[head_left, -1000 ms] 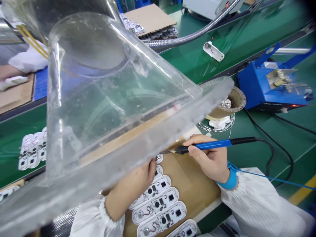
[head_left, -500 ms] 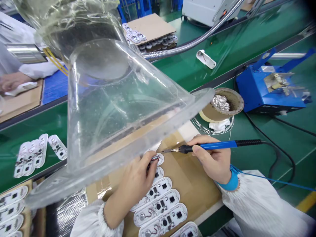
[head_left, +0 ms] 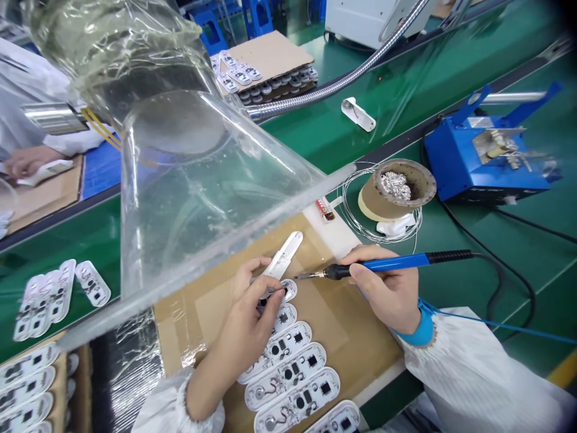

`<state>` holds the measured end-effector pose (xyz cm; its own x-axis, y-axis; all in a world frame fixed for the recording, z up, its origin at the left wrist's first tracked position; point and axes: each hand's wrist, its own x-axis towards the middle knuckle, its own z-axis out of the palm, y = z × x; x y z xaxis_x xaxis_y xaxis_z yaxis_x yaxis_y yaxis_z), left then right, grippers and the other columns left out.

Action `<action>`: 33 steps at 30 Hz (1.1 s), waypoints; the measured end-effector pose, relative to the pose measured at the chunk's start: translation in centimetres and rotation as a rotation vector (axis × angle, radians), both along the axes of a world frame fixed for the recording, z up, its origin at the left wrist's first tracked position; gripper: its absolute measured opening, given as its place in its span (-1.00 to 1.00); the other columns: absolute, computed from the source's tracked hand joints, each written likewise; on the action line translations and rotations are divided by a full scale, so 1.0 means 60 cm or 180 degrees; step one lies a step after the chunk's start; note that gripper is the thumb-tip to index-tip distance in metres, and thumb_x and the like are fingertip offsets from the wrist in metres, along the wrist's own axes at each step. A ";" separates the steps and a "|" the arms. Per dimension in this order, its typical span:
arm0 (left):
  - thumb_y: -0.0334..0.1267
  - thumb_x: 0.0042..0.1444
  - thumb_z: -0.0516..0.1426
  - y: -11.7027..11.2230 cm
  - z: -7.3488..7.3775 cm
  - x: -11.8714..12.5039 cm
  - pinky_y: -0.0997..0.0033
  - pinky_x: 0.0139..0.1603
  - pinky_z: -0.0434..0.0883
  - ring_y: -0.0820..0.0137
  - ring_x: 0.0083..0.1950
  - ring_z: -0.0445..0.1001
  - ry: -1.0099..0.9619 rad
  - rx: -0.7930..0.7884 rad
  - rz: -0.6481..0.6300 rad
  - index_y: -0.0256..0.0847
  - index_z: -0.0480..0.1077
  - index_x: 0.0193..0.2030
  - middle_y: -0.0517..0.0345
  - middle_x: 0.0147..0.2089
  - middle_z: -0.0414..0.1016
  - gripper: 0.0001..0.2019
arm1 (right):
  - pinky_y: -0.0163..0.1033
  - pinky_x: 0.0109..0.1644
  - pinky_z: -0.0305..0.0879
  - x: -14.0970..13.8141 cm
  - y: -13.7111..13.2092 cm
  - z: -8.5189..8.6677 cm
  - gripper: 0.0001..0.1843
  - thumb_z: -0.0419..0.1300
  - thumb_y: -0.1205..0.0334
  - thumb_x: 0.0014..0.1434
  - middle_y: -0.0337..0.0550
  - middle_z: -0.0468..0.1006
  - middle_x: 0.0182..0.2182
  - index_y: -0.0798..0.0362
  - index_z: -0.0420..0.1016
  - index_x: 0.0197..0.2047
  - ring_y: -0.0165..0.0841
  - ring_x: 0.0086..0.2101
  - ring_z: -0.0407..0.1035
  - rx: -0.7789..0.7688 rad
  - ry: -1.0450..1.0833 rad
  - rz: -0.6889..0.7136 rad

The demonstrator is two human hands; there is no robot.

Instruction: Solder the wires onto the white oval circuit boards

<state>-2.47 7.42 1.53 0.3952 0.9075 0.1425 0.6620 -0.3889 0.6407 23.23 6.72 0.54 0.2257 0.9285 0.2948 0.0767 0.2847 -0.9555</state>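
My right hand [head_left: 390, 300] is closed around the blue handle of a soldering iron [head_left: 399, 263], whose tip points left. That tip is close to the far end of a white housing with a circuit board [head_left: 291, 291], apart from my left fingertips. Over this housing, my left hand [head_left: 247, 319] pinches what look like thin wires, mostly hidden by the fingers. A narrow white housing part [head_left: 286, 252] lies just beyond my left fingers. Several similar board-filled housings [head_left: 297, 394] lie in a row on the brown cardboard [head_left: 356, 343] below.
A clear fume hood [head_left: 202, 210] hangs over the left side on a metal hose [head_left: 342, 87]. At right are a pot of metal wool [head_left: 376, 198], a solder wire coil [head_left: 349, 207] and a blue iron stand [head_left: 469, 162]. Another person's hand [head_left: 29, 162] is at far left.
The view has shifted slightly, and the hood covers less of the board. The narrow white part now shows beyond my left hand. My left fingers have shifted slightly; the iron stays nearly in place.
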 end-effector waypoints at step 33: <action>-0.51 0.43 0.12 -0.008 -0.015 0.000 0.03 0.29 0.53 0.13 0.40 0.38 0.0364 0.0694 -0.0374 -0.15 0.42 -0.09 -0.10 0.36 0.27 -0.84 | -0.36 -0.53 0.27 -0.001 -0.020 -0.017 -0.85 0.32 0.38 0.25 -0.28 0.61 -0.50 -0.03 0.73 -0.25 -0.45 -0.58 0.35 -0.0096 -0.0007 0.0126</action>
